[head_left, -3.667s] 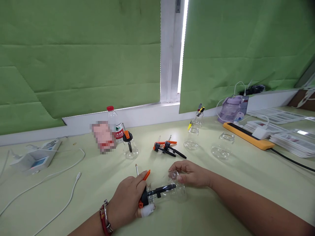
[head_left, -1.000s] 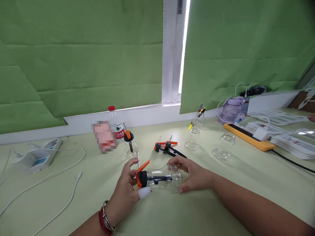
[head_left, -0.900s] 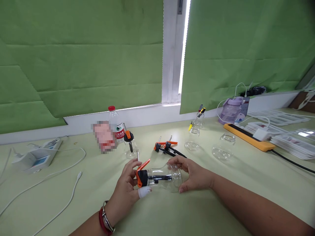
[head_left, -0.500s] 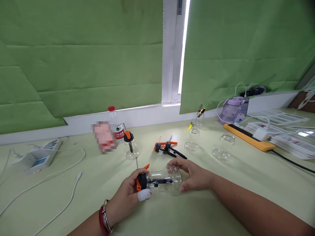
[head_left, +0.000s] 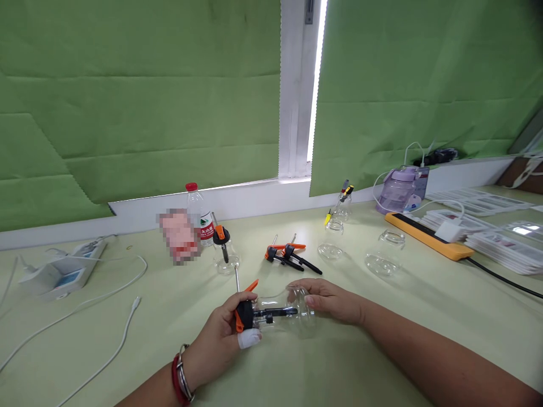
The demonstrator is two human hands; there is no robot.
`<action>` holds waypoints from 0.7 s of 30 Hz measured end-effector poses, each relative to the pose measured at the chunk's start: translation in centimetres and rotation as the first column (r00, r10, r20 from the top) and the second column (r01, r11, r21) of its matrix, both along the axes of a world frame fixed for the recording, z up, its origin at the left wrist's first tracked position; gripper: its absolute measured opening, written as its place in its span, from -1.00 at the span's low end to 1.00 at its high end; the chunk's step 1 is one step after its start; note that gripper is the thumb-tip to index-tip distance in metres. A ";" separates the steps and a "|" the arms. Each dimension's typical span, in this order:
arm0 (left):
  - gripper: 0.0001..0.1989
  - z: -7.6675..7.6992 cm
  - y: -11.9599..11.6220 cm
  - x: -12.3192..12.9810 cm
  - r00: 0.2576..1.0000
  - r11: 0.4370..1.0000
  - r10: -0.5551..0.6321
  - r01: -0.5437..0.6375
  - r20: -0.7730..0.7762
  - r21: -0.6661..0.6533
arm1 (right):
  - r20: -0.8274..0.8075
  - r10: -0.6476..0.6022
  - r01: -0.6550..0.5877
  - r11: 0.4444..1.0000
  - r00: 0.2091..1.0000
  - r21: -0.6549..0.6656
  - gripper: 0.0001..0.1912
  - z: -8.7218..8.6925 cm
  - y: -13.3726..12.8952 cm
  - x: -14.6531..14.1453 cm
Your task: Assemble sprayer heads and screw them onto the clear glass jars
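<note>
Head view shows, with 12 o'clock toward the window, a clear glass bottle (head_left: pixel 282 329) on its side between two hands, its neck toward 9 o'clock and its base toward 3. The left hand (head_left: pixel 223 328) has its grip closed around the black-and-orange top (head_left: pixel 245 314) at the neck, the white-wrapped thumb (head_left: pixel 250 338) on the near side; from this grip the bottle's body extends toward 3 o'clock. The right hand (head_left: pixel 333 301) clasps the base end between thumb and fingers, so from that grip the bottle lies at 9 o'clock. A metal spout (head_left: pixel 237 280) rises from the top toward 12 o'clock, and a black tube (head_left: pixel 278 311) runs inside the glass. Whether the bottle touches the table (head_left: pixel 169 362) beneath, I cannot tell. Around it, a fitted bottle (head_left: pixel 227 264) stands upright toward 11 o'clock, with a red-capped water bottle (head_left: pixel 195 206) just behind. Two loose spout tops (head_left: pixel 292 257) lie side by side near 12 o'clock. One open glass jar (head_left: pixel 331 246) stands toward 1 o'clock, another open glass jar (head_left: pixel 383 257) toward 2, and a yellow power strip (head_left: pixel 428 234) lies farther out beyond that.
</note>
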State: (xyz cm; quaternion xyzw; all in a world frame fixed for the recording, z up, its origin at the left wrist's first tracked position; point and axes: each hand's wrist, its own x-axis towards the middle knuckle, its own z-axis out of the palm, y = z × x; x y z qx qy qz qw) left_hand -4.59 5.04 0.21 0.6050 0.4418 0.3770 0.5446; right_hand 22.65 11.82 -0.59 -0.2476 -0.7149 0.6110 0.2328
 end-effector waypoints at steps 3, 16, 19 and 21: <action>-0.50 -0.2 0.1 -0.1 1.000 1.000 0.011 -0.012 0.016 0.007 | -0.013 0.004 -0.005 1.000 1.000 -0.027 -0.27 -0.9 0.3 0.4; -0.50 -0.3 0.2 -0.3 0.999 0.999 0.048 -0.048 -0.005 0.025 | 0.140 -0.021 -0.009 0.977 0.990 0.213 -0.21 -0.8 0.6 0.8; -0.50 -0.3 0.1 -0.3 1.000 1.000 0.022 -0.022 -0.003 0.016 | 0.185 -0.018 -0.032 0.963 0.983 0.266 -0.32 -0.9 0.8 1.0; -0.51 -0.3 0.1 -0.3 1.000 1.000 0.004 -0.004 0.011 -0.004 | 0.209 -0.010 -0.052 0.956 0.978 0.288 -0.38 -0.7 0.9 1.1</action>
